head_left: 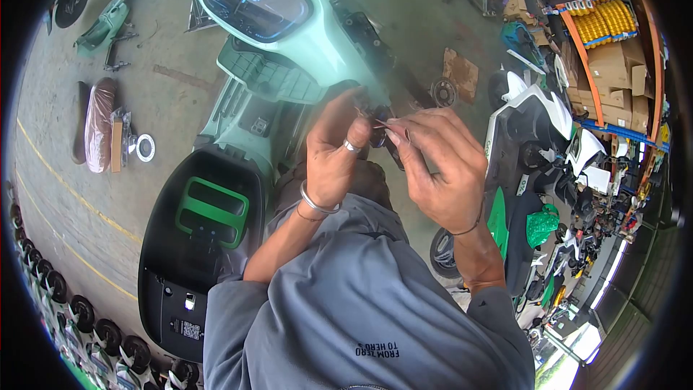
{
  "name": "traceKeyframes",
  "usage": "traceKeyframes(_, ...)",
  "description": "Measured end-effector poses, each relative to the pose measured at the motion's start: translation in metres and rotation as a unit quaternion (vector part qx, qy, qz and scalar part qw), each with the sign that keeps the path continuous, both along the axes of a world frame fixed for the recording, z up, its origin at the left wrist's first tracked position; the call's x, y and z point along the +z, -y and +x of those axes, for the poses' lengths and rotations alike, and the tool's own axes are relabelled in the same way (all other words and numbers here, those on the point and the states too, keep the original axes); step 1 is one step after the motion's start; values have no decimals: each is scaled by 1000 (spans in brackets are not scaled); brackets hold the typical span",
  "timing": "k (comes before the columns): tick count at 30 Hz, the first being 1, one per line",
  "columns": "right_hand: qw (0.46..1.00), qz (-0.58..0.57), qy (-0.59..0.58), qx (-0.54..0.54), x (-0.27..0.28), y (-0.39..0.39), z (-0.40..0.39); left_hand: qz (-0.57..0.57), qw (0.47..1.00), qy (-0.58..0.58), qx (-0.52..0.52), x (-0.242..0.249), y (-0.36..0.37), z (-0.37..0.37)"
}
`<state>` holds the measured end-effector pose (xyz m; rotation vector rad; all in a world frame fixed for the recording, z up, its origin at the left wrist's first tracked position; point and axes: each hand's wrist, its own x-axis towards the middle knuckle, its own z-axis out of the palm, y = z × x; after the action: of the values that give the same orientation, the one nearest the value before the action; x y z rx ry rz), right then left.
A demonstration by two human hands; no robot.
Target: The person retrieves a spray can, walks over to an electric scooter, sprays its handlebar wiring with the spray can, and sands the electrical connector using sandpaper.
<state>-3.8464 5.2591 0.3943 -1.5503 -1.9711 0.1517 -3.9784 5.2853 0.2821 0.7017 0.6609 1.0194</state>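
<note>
My right hand (447,166) pinches a thin reddish strip (382,125) between thumb and fingers. Close beside it, my left hand (333,152) is closed, with its thumb near the strip; what its fingers hold is hidden and blurred. It wears a ring and a metal bracelet. Both hands are in front of my body, just below the end of the handlebar on a mint-green scooter (325,47). Small dark parts lie between and behind the fingertips, too blurred to name. The scooter's display (254,0) is lit and shows a blue "P".
A black panel with a green frame (214,213) is at my left. A wrapped brown seat (99,126) and a white ring (145,148) lie on the floor. White scooters (530,108) stand at right, before a shelf with cardboard boxes (617,65) and yellow coils (606,23).
</note>
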Motion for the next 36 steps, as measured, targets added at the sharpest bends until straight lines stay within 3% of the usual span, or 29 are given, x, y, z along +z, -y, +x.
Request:
traceKeyframes(23,999,-5,-50,-10,-6,6,0,22,1000,-9,18,4,2,2)
traceKeyframes(36,997,50,51,-27,-13,14,-11,31,999,12,4,10,5,3)
